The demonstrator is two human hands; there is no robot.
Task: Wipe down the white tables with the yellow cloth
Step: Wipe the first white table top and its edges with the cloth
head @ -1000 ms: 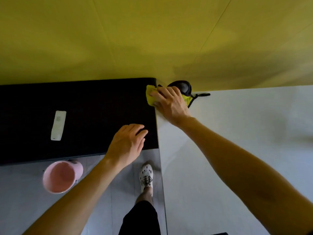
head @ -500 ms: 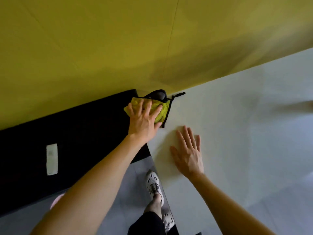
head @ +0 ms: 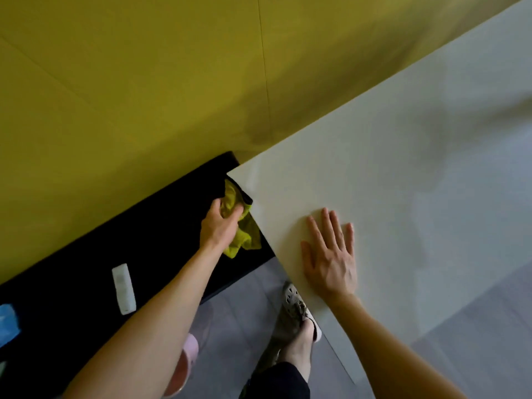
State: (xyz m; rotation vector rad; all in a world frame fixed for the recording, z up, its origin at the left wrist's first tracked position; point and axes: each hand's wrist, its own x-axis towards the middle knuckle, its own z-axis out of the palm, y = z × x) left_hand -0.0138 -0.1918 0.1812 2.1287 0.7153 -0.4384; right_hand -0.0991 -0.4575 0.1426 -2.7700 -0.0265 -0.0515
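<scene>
The left hand (head: 218, 228) has the yellow cloth (head: 244, 239) bunched in its fingers, with thumb and fingertips pinching it and loose folds hanging below the palm. The cloth is not on the white table (head: 403, 197). It sits over the black surface (head: 115, 240) under that hand, just beside the white table's near edge and a little short of its corner. The right hand (head: 328, 254) lies flat on the white top with its fingers spread and holds nothing, close to the edge that runs between the two hands.

To me this looks like a pause between strokes, with the cloth being gathered for a fresh grip. Next, I'd say, the left hand must carry the cloth across the edge toward the right hand, flatten it on the white top, and sweep outward past the braced palm. A white remote (head: 123, 289) lies behind the left wrist, well clear.
</scene>
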